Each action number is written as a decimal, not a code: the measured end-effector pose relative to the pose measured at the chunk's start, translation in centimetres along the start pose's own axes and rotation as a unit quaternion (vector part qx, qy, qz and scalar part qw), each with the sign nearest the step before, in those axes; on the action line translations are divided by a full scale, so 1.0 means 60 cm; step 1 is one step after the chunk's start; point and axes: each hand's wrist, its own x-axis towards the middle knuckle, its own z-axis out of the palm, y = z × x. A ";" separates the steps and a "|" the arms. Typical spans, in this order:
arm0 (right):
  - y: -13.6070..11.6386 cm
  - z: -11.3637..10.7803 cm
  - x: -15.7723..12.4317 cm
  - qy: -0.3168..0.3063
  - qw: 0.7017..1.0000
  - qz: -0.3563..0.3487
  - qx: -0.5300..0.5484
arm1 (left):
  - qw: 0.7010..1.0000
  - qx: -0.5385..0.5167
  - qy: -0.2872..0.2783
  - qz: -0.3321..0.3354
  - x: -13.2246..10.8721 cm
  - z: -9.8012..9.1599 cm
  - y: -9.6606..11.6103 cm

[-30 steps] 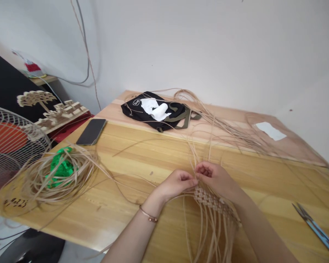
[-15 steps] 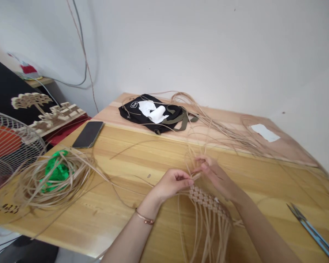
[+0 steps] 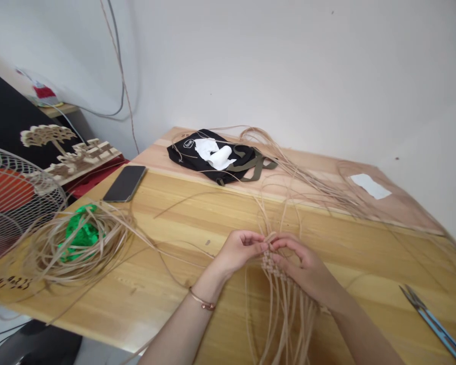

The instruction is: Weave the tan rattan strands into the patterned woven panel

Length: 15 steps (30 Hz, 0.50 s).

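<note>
Dropped lower since last frame: right hand [image 3: 304, 266], now closer to left hand [image 3: 241, 251]. Both hands (two, fingertips nearly touching) pinching strands [image 3: 261, 213] at top of one woven rattan panel [image 3: 269, 266], on tabletop [image 3: 144, 243]; one pair of scissors [image 3: 433, 322] off to right.

The left hand [image 3: 238, 249] is held near 6 o'clock from the frame's centre, palm turned down, its fingers [image 3: 253, 238] curled inward with the thumb drawn toward them. The right hand [image 3: 303, 266] is placed near 5 o'clock, its back arched, its fingertips [image 3: 275, 243] brought just beside those of the left. Both arms are angled inward: the left forearm [image 3: 182, 329] enters from 7 o'clock, the right forearm [image 3: 365, 327] from 5 o'clock. The left wrist [image 3: 209, 284] is slightly bent.
</note>
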 end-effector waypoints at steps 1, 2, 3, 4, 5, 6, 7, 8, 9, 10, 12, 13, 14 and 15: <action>-0.001 0.001 0.001 0.000 1.000 0.008 0.004 | 1.000 -0.004 -0.001 -0.001 0.000 0.001 0.001; -0.002 0.001 0.002 0.003 1.000 0.012 -0.001 | 1.000 -0.004 -0.003 0.000 -0.001 0.001 0.002; -0.003 0.001 0.002 0.007 1.000 0.013 -0.011 | 1.000 0.001 -0.007 0.004 -0.001 0.002 0.003; -0.005 0.001 0.003 0.010 1.000 0.014 -0.021 | 1.000 0.008 -0.010 0.009 -0.002 0.003 0.004; -0.007 0.000 0.003 0.011 0.999 0.016 -0.029 | 1.000 0.015 -0.013 0.014 -0.002 0.003 0.004; -0.009 -0.001 0.004 0.010 0.999 0.018 -0.035 | 1.000 0.021 -0.016 0.017 -0.002 0.004 0.004; -0.012 -0.003 0.004 0.006 0.999 0.022 -0.035 | 0.999 0.025 -0.017 0.018 -0.003 0.004 0.004; -0.014 -0.005 0.004 0.001 0.999 0.029 -0.030 | 0.999 0.025 -0.018 0.017 -0.002 0.004 0.003; -0.016 -0.007 0.003 -0.006 0.999 0.040 -0.021 | 1.000 0.023 -0.016 0.014 -0.002 0.004 0.002; -0.017 -0.010 0.002 -0.016 0.998 0.053 -0.006 | 1.000 0.018 -0.012 0.009 -0.002 0.004 0.001; -0.016 -0.014 0.000 -0.044 0.995 0.081 0.035 | 1.000 0.004 -0.007 -0.003 -0.001 0.005 -0.003; -0.013 -0.015 -0.002 -0.055 0.992 0.097 0.058 | 1.000 -0.004 -0.007 -0.010 -0.001 0.006 -0.004; -0.009 -0.016 -0.003 -0.062 0.988 0.114 0.080 | 1.000 -0.011 -0.007 -0.015 0.000 0.006 -0.006; -0.004 -0.016 -0.003 -0.067 0.984 0.135 0.099 | 1.000 -0.015 -0.005 -0.017 0.000 0.007 -0.007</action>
